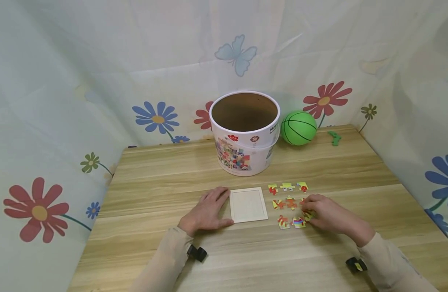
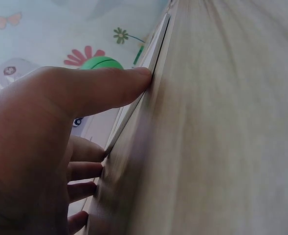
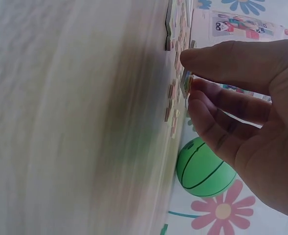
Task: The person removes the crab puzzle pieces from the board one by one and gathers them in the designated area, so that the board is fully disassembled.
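Observation:
A square wooden puzzle tray (image 1: 248, 205) with a raised rim lies flat on the table, bare inside. My left hand (image 1: 208, 210) rests beside its left edge; in the left wrist view the thumb (image 2: 117, 85) touches the rim and the other fingers reach down to the tabletop. Right of the tray, several colourful jigsaw pieces (image 1: 287, 187) are spread in loose rows. My right hand (image 1: 330, 215) is at the right end of these rows. Between its thumb and fingertips it pinches a jigsaw piece (image 3: 187, 84), partly hidden by the fingers.
Behind the tray stands a white bucket (image 1: 246, 152) with a printed side and a handle. A green ball (image 1: 299, 128) sits right of it against the floral curtain. Farther right lies a small green piece (image 1: 334, 138). The wooden table (image 1: 165, 174) has curtain along its back and sides.

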Tool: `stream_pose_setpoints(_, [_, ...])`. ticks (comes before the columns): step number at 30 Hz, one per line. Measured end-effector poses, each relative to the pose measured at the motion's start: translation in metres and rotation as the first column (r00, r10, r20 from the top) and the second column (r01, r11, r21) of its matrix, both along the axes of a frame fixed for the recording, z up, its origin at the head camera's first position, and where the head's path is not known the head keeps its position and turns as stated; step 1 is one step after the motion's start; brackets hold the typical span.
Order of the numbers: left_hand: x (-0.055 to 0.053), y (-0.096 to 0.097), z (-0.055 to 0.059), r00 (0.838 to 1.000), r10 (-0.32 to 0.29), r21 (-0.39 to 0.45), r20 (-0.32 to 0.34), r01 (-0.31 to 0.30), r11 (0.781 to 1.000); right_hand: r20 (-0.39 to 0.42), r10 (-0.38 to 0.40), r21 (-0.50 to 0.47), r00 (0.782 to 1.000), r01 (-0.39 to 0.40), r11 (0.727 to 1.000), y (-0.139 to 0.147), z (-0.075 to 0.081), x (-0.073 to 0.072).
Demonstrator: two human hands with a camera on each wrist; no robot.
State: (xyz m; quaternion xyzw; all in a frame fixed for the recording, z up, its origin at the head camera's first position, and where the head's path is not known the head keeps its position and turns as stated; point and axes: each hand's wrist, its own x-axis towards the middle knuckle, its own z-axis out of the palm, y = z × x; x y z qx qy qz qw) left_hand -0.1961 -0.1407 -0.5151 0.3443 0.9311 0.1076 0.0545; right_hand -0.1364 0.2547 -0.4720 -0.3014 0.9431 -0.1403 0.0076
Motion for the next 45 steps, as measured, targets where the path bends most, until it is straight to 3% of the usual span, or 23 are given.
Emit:
stream_pose_setpoints(16, [-0.0052,-0.0016,0.0016,1.0,0.019,-0.024,-0.01,-0.019,1.0,0.054,-0.051,0.002,0.997,0.051,0.999,0.0051,-0.0011,-0.0004])
stream_pose_setpoints(35, [-0.0031,-0.0034,0.0004,1.0,0.014,-0.02,0.013,-0.014,1.0,0.112,-0.064,0.007,0.992,0.064,0.998,0.0079,-0.0054,0.0013])
stream_pose_setpoints(45, [0.0003,-0.0015,-0.0006,1.0,0.001,-0.014,0.012,0.0,1.0,0.086,-0.065,0.008,0.994,0.064,0.998,0.009,-0.0072,0.0082])
